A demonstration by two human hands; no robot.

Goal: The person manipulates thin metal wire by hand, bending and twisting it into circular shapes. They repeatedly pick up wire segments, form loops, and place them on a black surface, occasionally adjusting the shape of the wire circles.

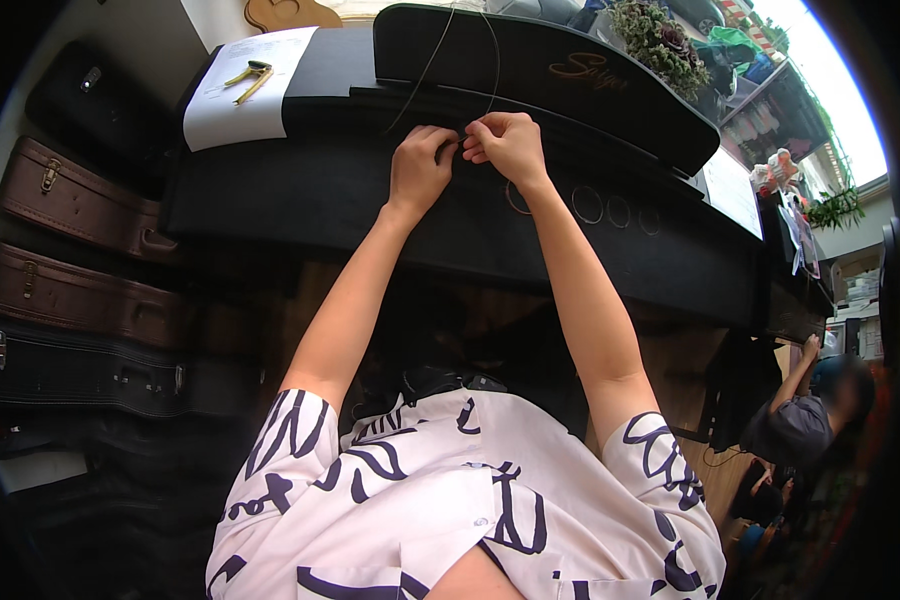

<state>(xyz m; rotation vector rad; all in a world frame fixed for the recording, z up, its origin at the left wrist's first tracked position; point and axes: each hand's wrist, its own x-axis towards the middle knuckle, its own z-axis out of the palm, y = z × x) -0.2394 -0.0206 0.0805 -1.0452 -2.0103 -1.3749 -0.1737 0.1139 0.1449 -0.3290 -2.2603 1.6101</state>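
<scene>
A white sheet of paper (238,90) lies in the upper left of the frame, on top of the black piano (420,215). It is a flat rectangle with small dark print. A pair of pliers (249,78) with yellow handles lies on the paper. Another white sheet (730,188) sits at the right end of the piano.

Down the left side of the frame are long cases, stacked edge on — two brown cases (70,240) with metal clasps, and a black case (80,370) below them. All are shut, so what is inside cannot be seen. At the upper right a pot of green and purple plants (660,40) stands on the piano's raised lid (540,75).

Both hands meet in the upper middle of the frame, over the piano. The left hand (420,165) is curled shut, its fingertips pinching a thin wire (440,45). The right hand (508,145) is curled too and pinches the same wire, touching the left hand. The wire rises from the fingers in a thin loop across the lid toward the top edge. Just right of the hands, a few small wire rings (610,208) lie in a row on the piano.

At the lower right another person (805,410) in a grey top sits with one arm raised, well apart from the hands.
</scene>
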